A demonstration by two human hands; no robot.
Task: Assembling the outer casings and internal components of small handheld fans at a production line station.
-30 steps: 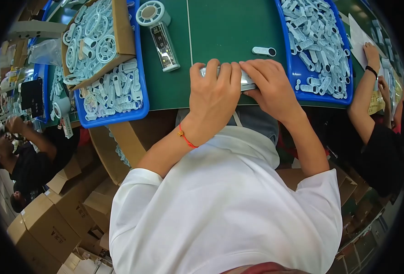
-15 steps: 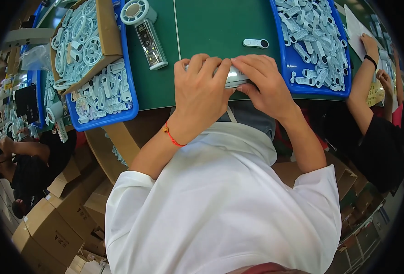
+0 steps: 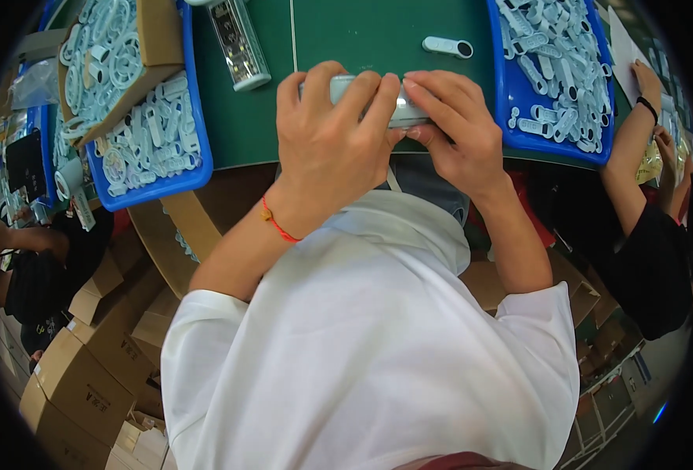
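At the front edge of the green table [image 3: 362,35] I hold a pale grey, rounded cylindrical part [image 3: 407,117] between both hands. My left hand [image 3: 335,129], with a red string bracelet at the wrist, wraps over its left portion, fingers curled. My right hand [image 3: 460,129] grips the right end, thumb below and fingers on top. Much of the part is covered by my fingers. Beyond my right hand lies a small pale blue strap-shaped piece [image 3: 447,47] with a dark round end. A clear tube-shaped device [image 3: 238,43] with pale ends rests beyond my left hand.
To the right, a blue tray [image 3: 520,88] holds many pale blue pieces. Another blue tray [image 3: 162,188] stands left, with a cardboard box [image 3: 161,35] of pale rings on it. Co-workers sit on both sides; one arm [image 3: 627,168] reaches near the right tray. Cartons [image 3: 88,392] stand lower left.
The view has shifted, so the table things sit higher and the trays lie farther apart in the picture. Both hands keep their hold on the grey part, with the left knuckles raised a little.
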